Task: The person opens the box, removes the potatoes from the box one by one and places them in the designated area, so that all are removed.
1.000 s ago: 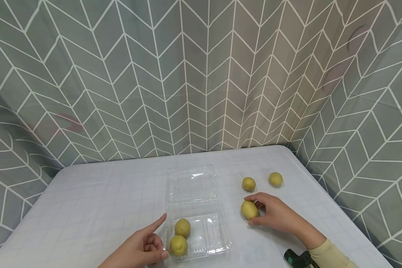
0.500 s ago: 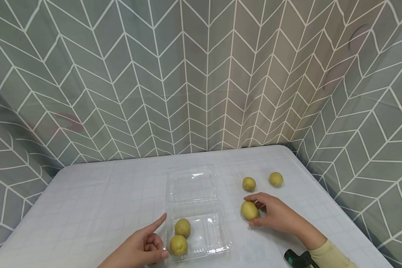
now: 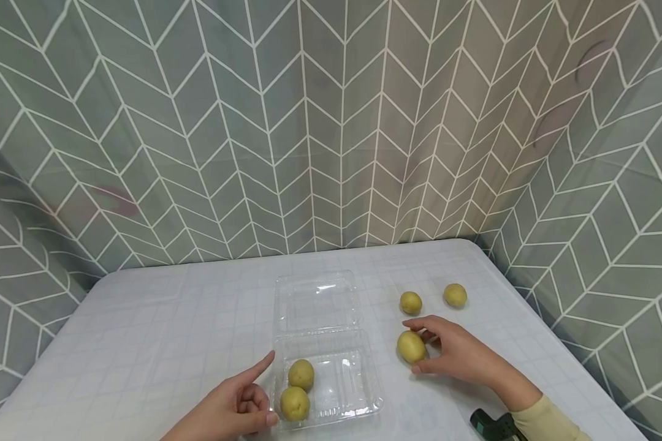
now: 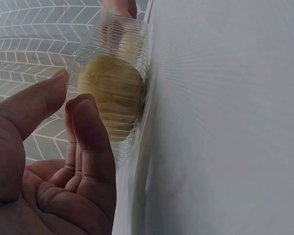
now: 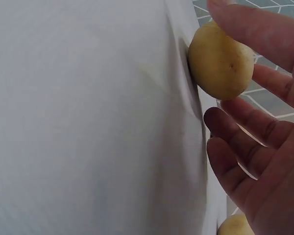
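A clear plastic clamshell container (image 3: 358, 392) lies open on the white table, its lid (image 3: 317, 303) folded back. Two small yellow potatoes (image 3: 300, 374) (image 3: 294, 403) sit in its left half. My left hand (image 3: 234, 407) rests at the container's front left corner, index finger pointing out, thumb against the wall (image 4: 137, 54); a potato (image 4: 110, 93) shows through the plastic. My right hand (image 3: 455, 352) cups a third potato (image 3: 410, 346) that sits on the table, index finger over its top and thumb under it. In the right wrist view that potato (image 5: 219, 61) touches the cloth.
Two more potatoes (image 3: 410, 302) (image 3: 455, 294) lie on the table (image 3: 160, 331) beyond my right hand. A grey chevron curtain (image 3: 331, 135) closes in the back and both sides. The table's right edge runs close to the right arm.
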Demonstrator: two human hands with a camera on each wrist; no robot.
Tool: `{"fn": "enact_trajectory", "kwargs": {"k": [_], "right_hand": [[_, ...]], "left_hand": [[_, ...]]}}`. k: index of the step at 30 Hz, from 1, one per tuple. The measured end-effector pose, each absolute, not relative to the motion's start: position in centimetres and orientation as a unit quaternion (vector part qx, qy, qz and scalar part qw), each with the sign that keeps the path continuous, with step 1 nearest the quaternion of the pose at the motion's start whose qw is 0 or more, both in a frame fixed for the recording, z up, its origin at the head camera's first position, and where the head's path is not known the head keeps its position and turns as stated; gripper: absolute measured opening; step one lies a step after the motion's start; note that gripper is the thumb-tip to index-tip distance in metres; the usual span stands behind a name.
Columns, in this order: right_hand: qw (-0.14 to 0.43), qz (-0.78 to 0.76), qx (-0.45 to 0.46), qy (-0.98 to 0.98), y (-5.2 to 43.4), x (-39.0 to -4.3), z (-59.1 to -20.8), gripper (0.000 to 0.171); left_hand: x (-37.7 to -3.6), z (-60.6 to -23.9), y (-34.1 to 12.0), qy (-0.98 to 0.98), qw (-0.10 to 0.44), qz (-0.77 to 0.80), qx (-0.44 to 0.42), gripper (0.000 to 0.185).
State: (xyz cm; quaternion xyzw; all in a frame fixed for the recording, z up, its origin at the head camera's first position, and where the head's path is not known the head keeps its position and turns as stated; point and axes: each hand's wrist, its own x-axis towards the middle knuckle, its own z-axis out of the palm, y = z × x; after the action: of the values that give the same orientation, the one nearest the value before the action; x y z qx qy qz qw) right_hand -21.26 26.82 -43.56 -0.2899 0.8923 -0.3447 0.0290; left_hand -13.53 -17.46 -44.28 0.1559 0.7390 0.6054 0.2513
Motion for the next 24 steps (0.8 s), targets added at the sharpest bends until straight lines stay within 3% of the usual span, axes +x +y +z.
{"fn": "enact_trajectory", "kwargs": {"k": [9, 20, 24], "right_hand": [[0.015, -0.339, -0.297, 0.893, 26.7, -21.3, -42.3, 0.074], [-0.064, -0.354, -0.331, 0.872, 24.3, -21.8, -40.1, 0.053], [-0.064, -0.378, -0.336, 0.861, 22.8, -22.0, -39.9, 0.051]], "left_hand": [[-13.5, -44.3, -17.6, 0.739, 0.250, 0.605, 0.160, 0.094], [-13.3, -44.3, -17.5, 0.728, 0.251, 0.617, 0.163, 0.091], [-13.3, -44.3, -17.5, 0.731, 0.247, 0.615, 0.165, 0.091]]}}
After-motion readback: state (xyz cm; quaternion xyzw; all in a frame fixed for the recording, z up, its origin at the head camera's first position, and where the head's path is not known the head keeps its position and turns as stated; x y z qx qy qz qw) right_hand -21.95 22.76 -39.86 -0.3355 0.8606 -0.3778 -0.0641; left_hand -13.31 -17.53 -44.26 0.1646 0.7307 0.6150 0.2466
